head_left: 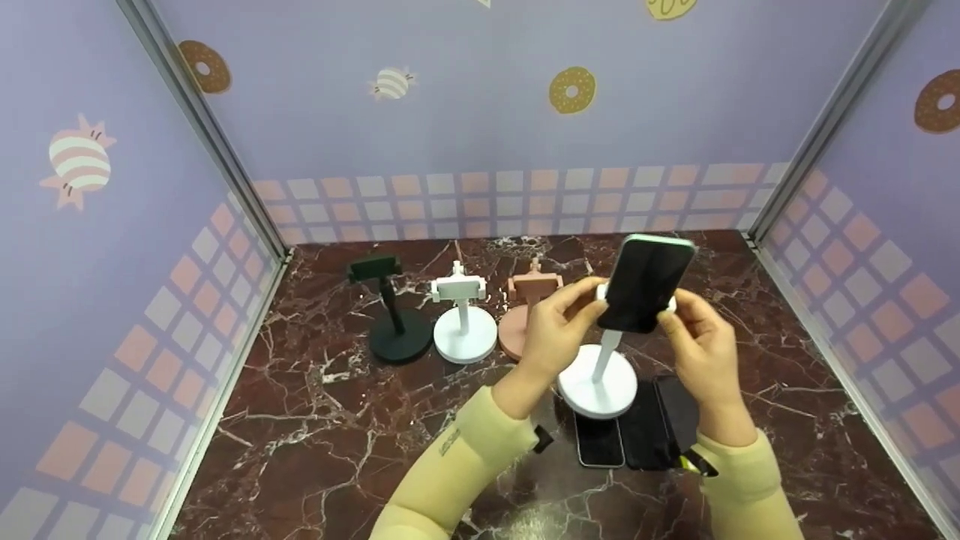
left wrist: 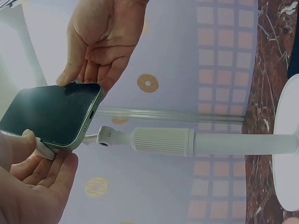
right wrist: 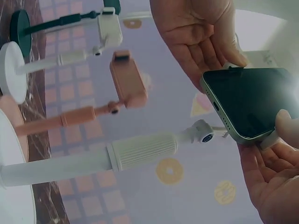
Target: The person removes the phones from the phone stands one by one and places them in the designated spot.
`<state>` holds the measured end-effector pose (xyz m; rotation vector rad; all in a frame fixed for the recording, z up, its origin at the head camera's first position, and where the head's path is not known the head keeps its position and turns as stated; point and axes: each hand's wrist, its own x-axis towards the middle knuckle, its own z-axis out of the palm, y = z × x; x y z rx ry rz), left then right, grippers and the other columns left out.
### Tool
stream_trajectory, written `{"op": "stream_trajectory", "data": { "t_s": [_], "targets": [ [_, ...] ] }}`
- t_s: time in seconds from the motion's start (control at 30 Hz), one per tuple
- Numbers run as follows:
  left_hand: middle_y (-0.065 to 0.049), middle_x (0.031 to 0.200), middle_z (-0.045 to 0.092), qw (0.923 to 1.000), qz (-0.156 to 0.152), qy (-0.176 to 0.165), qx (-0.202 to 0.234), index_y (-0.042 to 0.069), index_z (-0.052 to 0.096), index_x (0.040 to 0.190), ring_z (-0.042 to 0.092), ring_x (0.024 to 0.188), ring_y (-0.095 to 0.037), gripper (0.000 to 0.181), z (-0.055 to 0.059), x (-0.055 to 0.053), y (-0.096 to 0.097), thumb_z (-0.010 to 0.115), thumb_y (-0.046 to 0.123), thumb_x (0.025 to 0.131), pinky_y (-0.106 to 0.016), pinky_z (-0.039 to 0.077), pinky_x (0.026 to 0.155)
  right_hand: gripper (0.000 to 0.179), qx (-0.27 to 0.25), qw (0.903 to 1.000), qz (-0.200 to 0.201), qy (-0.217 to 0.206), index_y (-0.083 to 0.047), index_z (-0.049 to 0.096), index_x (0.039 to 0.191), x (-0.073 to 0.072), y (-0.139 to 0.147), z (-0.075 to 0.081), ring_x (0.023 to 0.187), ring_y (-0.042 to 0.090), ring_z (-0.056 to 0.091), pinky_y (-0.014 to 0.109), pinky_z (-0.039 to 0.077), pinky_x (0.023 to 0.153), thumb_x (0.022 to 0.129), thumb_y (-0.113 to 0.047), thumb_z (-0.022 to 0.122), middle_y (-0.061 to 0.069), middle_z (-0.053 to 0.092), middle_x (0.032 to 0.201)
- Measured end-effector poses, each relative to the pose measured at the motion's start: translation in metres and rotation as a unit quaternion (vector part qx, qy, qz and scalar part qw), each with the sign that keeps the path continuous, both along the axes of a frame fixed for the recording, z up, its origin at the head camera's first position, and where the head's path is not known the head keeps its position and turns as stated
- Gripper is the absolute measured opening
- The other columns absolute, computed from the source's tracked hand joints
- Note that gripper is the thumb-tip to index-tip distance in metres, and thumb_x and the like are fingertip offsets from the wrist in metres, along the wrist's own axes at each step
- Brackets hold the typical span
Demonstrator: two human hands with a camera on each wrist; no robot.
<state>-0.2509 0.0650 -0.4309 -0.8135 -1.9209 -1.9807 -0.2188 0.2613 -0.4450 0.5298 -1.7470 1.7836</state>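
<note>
A smartphone (head_left: 649, 281) with a pale green edge and dark screen sits tilted in the clamp of a white phone stand (head_left: 598, 384). My left hand (head_left: 555, 330) pinches the white clamp end at the phone's left edge, with its thumb in front and fingers behind. At the opposite edge, my right hand (head_left: 705, 352) pinches the other clamp end (right wrist: 270, 140) the same way. Below the phone, the stand's hinge (left wrist: 105, 136) and ribbed pole (left wrist: 162, 142) show in the left wrist view. The phone hides most of the holder's back.
Left of this stand are a black-looking stand (head_left: 400, 337), another white stand (head_left: 465, 335) and a pink stand (head_left: 514, 330), their holders without phones. Several dark phones (head_left: 600, 444) lie on the marbled table (head_left: 300, 450) by the white base. Patterned panels (head_left: 480, 135) enclose the table.
</note>
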Motion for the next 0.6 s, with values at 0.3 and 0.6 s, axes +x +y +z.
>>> {"op": "stream_trajectory", "data": {
  "t_s": [0.3, 0.6],
  "targets": [
    [-0.023, 0.112, 0.075, 0.9975, 0.054, 0.045, -0.002, -0.009, 0.071, 0.120, 0.072, 0.096, -0.018, 0.030, -0.015, 0.013, -0.038, 0.073, 0.002, 0.093, -0.028, 0.062, 0.087, 0.024, 0.004, 0.9994, 0.032, -0.010, 0.012, 0.065, 0.120, 0.003, -0.037, -0.014, 0.082, 0.000, 0.066, 0.013, 0.055, 0.073, 0.096, 0.013, 0.060, -0.009, 0.076, 0.102],
    [-0.030, 0.121, 0.069, 0.9978, 0.058, 0.003, 0.030, -0.015, 0.066, 0.123, 0.070, 0.106, -0.014, 0.032, -0.027, 0.027, -0.067, 0.070, -0.001, 0.094, -0.031, 0.062, 0.088, 0.030, 0.023, 0.9976, 0.061, -0.021, 0.027, 0.054, 0.123, 0.000, -0.066, -0.027, 0.091, 0.000, 0.069, 0.014, 0.056, 0.078, 0.097, 0.012, 0.059, -0.011, 0.075, 0.113]
  ]
}}
